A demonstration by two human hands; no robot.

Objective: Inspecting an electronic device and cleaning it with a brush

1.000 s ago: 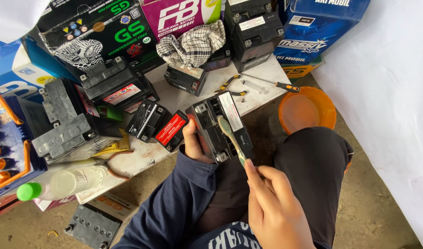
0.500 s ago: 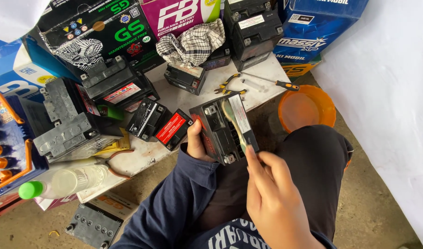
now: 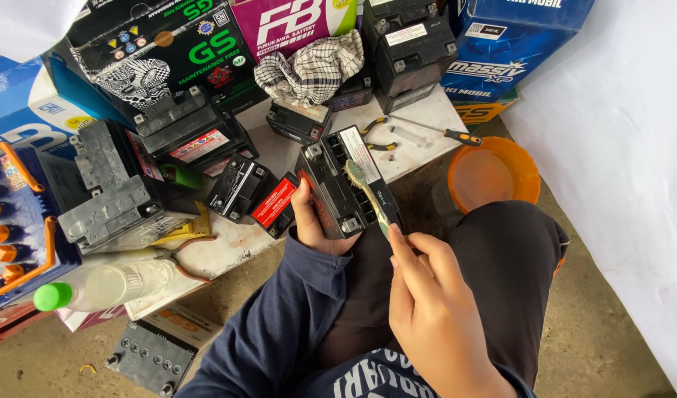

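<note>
My left hand (image 3: 311, 221) grips a small black motorcycle battery (image 3: 341, 184) from its left side, holding it tilted over my knee. My right hand (image 3: 431, 309) holds a worn toothbrush (image 3: 366, 193) by the handle, with the bristle head resting on the battery's top near its white label. A dark blue sleeve covers my left arm. My black-trousered leg lies under and right of the battery.
Several other black batteries (image 3: 235, 186) crowd a white board (image 3: 294, 151) ahead. A checked cloth (image 3: 313, 70), a screwdriver (image 3: 445, 133) and pliers (image 3: 375, 133) lie behind. An orange bowl (image 3: 493, 173) sits right, a green-capped bottle (image 3: 102, 286) left, cardboard boxes at the back.
The battery has shifted slightly right and nearer to me. The toothbrush head has slid up along the battery's top with my right hand following.
</note>
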